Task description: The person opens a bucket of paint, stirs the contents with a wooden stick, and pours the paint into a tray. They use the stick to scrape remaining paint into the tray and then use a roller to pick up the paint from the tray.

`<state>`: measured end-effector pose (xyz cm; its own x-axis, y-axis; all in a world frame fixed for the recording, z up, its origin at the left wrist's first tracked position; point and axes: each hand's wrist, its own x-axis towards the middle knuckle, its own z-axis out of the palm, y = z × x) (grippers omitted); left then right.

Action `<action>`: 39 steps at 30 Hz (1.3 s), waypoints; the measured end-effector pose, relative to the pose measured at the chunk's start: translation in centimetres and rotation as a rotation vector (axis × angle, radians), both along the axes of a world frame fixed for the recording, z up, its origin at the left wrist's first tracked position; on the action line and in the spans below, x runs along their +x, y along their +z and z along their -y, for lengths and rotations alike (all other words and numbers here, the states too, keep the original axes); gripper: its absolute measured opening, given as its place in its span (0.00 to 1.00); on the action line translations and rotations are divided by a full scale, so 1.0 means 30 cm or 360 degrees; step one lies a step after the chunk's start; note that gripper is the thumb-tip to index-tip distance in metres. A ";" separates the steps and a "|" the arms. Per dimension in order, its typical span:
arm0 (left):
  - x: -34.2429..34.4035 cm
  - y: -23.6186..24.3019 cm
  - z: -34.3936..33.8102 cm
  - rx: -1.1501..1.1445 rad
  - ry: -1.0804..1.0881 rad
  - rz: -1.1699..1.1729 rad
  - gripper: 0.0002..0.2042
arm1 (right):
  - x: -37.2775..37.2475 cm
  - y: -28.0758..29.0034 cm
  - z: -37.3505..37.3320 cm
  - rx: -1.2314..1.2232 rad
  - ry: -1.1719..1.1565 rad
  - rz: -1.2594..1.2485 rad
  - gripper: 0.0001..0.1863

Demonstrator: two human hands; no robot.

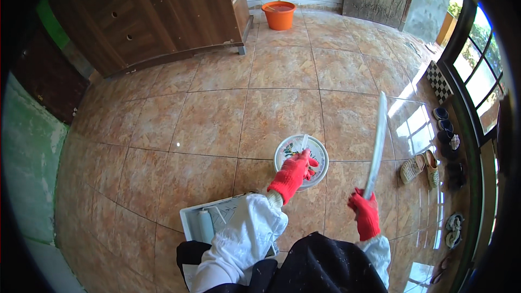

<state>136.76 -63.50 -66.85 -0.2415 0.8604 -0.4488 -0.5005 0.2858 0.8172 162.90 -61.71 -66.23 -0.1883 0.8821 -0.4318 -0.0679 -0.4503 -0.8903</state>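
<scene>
Printed white lid [321,156] still on the round white plastic bucket [313,185]! Red-gloved left hand [294,170] over it, can't tell its grip; red-gloved right hand [365,214], bucket's right, clenching a long silvery bar [378,144].

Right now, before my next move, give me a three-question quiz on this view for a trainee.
1. Which hand holds the long, pale, blade-shaped tool?

2. True or false: the orange bucket stands farther from the person than the round white tub.

3. What is the left hand over?
A) the checkered panel
B) the lid of the round white tub
C) the woven shoes

Key: 1. The right hand. 2. True. 3. B.
</scene>
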 end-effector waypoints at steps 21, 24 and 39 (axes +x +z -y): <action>-0.162 -0.235 0.050 -0.0344 0.0704 -0.0850 0.18 | -0.348 -0.180 -0.250 0.0348 0.0264 0.0461 0.13; -0.287 -0.396 0.125 -0.0219 0.0847 -0.1045 0.18 | -0.426 -0.180 -0.191 0.0360 0.0294 0.0397 0.11; -0.163 -0.138 0.067 -0.0091 0.0662 -0.1179 0.25 | -0.386 -0.024 -0.177 0.0296 0.0144 0.0335 0.14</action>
<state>131.87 -65.50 -70.98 -0.7815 0.6173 -0.0904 0.0844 0.2482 0.9650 151.32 -56.40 -66.95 -0.1932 0.9335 -0.3021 0.1600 -0.2738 -0.9484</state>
